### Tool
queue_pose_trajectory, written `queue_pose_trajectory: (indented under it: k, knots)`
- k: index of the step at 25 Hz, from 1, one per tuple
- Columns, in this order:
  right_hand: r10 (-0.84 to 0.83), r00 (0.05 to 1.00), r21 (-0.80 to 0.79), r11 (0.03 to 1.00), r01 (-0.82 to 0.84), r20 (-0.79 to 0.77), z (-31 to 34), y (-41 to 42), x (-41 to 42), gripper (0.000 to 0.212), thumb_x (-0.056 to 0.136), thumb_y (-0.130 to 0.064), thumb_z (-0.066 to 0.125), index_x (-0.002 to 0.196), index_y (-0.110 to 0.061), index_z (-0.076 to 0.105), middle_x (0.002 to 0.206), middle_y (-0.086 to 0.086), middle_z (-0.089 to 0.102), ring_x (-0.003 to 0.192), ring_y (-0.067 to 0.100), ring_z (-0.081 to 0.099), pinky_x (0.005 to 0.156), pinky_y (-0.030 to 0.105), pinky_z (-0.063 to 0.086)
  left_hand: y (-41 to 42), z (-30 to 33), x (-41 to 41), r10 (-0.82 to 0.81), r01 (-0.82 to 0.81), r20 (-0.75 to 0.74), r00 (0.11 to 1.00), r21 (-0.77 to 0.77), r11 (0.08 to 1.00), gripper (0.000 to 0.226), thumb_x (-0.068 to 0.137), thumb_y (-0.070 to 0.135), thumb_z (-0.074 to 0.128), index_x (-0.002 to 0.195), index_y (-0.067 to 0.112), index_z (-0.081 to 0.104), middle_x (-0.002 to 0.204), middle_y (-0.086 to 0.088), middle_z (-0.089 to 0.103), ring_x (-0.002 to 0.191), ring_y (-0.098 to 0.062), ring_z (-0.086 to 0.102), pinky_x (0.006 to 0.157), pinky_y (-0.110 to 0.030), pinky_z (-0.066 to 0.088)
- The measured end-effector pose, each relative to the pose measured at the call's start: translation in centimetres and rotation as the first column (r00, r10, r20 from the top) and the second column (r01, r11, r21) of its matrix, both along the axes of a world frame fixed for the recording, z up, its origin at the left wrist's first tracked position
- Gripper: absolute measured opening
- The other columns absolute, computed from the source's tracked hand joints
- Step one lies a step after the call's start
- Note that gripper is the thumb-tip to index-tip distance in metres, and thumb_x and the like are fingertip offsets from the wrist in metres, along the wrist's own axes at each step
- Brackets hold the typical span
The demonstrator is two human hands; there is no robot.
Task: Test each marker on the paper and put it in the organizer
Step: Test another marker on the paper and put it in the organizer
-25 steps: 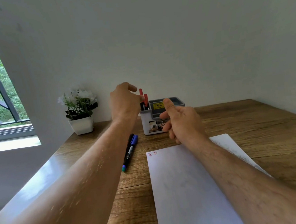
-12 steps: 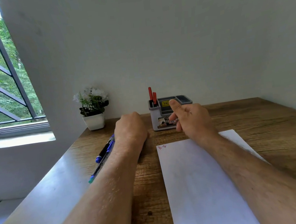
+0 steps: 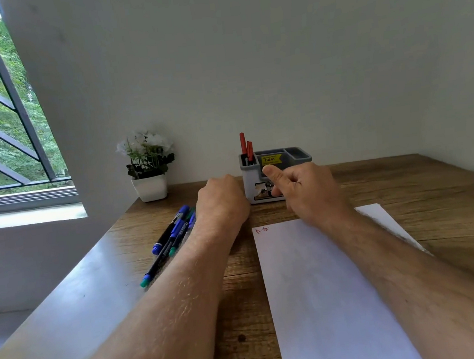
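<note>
Reaching for next marker: the left hand (image 3: pixel 223 200) lies curled, knuckles up, just left of the organizer (image 3: pixel 276 175), and I judge it goes for the loose markers (image 3: pixel 174 235) beside its wrist
Grip, left: fingers are folded under the hand; I cannot tell if they pinch a marker or nothing
Grip, right: the right hand (image 3: pixel 307 192) is loosely spread with thumb up, holding nothing, just in front of the organizer and partly covering its front wall
Task things: two red markers (image 3: pixel 246 149) stand in the left compartment of the organizer; blue and green-capped markers lie on the table (image 3: pixel 421 189) left of the organizer; the paper (image 3: pixel 323 287) lies in front of the organizer, with small red test marks (image 3: pixel 261 230) at its far left corner
Risk, rolling: the loose markers lie near the table's left edge, so I think a push from the left forearm can roll them off
Risk, organizer: it looks light, so a bump from either hand so close may shift or tip it
Risk, paper: the right forearm rests over it and may drag it
Hidden: the left fingertips, the exact count of loose markers under the wrist, the organizer's lower front
Hard to make out: the yellow sticker (image 3: pixel 271 159) text and marker labels
</note>
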State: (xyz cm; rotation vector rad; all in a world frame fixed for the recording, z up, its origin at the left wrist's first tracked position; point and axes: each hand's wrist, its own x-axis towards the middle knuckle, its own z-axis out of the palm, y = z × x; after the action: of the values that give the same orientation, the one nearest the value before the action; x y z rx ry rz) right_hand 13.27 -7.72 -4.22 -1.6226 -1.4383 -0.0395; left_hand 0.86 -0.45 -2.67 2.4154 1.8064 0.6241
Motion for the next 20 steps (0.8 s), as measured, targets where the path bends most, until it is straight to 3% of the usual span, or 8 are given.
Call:
queue_pose_trajectory:
  k: [4, 7, 8, 10, 12, 13, 16, 20]
  knots:
    - [0.019, 1.000, 0.017, 1.000, -0.019, 0.011, -0.2, 0.1, 0.1, 0.048, 0.095, -0.055, 0.047, 0.077, -0.016, 0.071, 0.057, -0.019, 0.055, 0.050, -0.002, 0.054, 0.048, 0.012, 0.036, -0.3, 1.3, -0.3, 0.005, -0.001, 0.288, 0.958, -0.016, 1.000, 0.024, 0.082, 0.032, 0.075, 0.083, 0.011, 0.063, 0.080, -0.005, 0.065, 0.071, -0.020, 0.064, 0.065, -0.031, 0.055]
    - [0.032, 0.999, 0.036, 0.999, -0.033, 0.042, -0.3, 0.2, 0.1, 0.037, 0.098, -0.045, 0.051, 0.091, -0.017, 0.073, 0.071, -0.011, 0.064, 0.062, 0.000, 0.059, 0.050, 0.007, 0.036, -0.7, 2.2, -0.5, -0.067, 0.076, 0.580, 0.812, 0.008, 0.997, 0.014, 0.081, 0.033, 0.074, 0.083, 0.019, 0.072, 0.077, 0.002, 0.070, 0.069, -0.013, 0.068, 0.065, -0.030, 0.059]
    - [0.054, 0.998, 0.045, 0.997, -0.055, 0.024, -0.3, 0.1, 0.1, 0.033, 0.098, -0.043, 0.052, 0.096, -0.017, 0.072, 0.075, -0.010, 0.065, 0.066, 0.000, 0.060, 0.053, 0.009, 0.039, -0.9, 2.4, -0.5, -0.105, 0.134, 0.689, 0.717, 0.012, 0.991, 0.012, 0.082, 0.031, 0.073, 0.084, 0.020, 0.073, 0.077, 0.003, 0.071, 0.069, -0.011, 0.069, 0.066, -0.029, 0.059]
    - [0.138, 0.987, 0.071, 0.989, -0.132, -0.082, 0.0, -0.1, 0.0, 0.026, 0.095, -0.041, 0.057, 0.103, -0.021, 0.070, 0.080, -0.011, 0.068, 0.068, 0.001, 0.064, 0.055, 0.012, 0.045, -1.3, 2.6, -0.3, -0.135, 0.306, 0.893, 0.428, -0.003, 0.952, 0.014, 0.085, 0.025, 0.071, 0.092, 0.014, 0.075, 0.082, 0.000, 0.075, 0.073, -0.011, 0.070, 0.069, -0.027, 0.059]
    - [0.223, 0.949, 0.096, 0.974, -0.206, -0.225, 0.3, -0.3, -0.2, 0.029, 0.092, -0.042, 0.060, 0.110, -0.021, 0.069, 0.089, -0.008, 0.072, 0.069, 0.003, 0.068, 0.054, 0.017, 0.053, -1.7, 2.8, -0.2, -0.079, 0.458, 0.979, 0.186, -0.015, 0.889, 0.011, 0.088, 0.018, 0.067, 0.093, 0.011, 0.075, 0.087, -0.006, 0.075, 0.075, -0.015, 0.067, 0.072, -0.029, 0.055]
    - [0.244, 0.926, 0.102, 0.969, -0.223, -0.287, 0.5, -0.2, -0.2, 0.033, 0.091, -0.041, 0.061, 0.113, -0.019, 0.070, 0.093, -0.005, 0.074, 0.073, 0.007, 0.070, 0.058, 0.023, 0.058, -1.7, 2.8, -0.2, -0.065, 0.498, 0.986, 0.153, -0.021, 0.867, 0.013, 0.089, 0.017, 0.065, 0.094, 0.012, 0.075, 0.090, -0.007, 0.075, 0.077, -0.017, 0.067, 0.075, -0.031, 0.053]
    - [0.322, 0.845, 0.131, 0.947, -0.295, -0.427, 0.8, -0.3, -0.2, 0.031, 0.093, -0.028, 0.065, 0.120, -0.015, 0.067, 0.088, 0.004, 0.076, 0.073, 0.016, 0.073, 0.069, 0.036, 0.061, -1.5, 2.4, 0.1, -0.094, 0.576, 0.977, 0.192, -0.034, 0.817, 0.020, 0.092, 0.015, 0.058, 0.101, 0.017, 0.076, 0.096, -0.002, 0.076, 0.092, -0.018, 0.068, 0.086, -0.036, 0.051]
    - [0.238, 0.918, 0.102, 0.971, -0.216, -0.318, 0.5, -0.6, -0.2, 0.023, 0.094, -0.021, 0.065, 0.116, -0.018, 0.067, 0.077, -0.005, 0.067, 0.065, 0.006, 0.064, 0.055, 0.016, 0.051, -1.3, 2.4, -0.1, -0.122, 0.560, 0.991, 0.056, 0.070, 0.826, 0.014, 0.089, 0.016, 0.069, 0.103, 0.015, 0.074, 0.098, -0.012, 0.073, 0.084, -0.019, 0.068, 0.084, -0.034, 0.057]
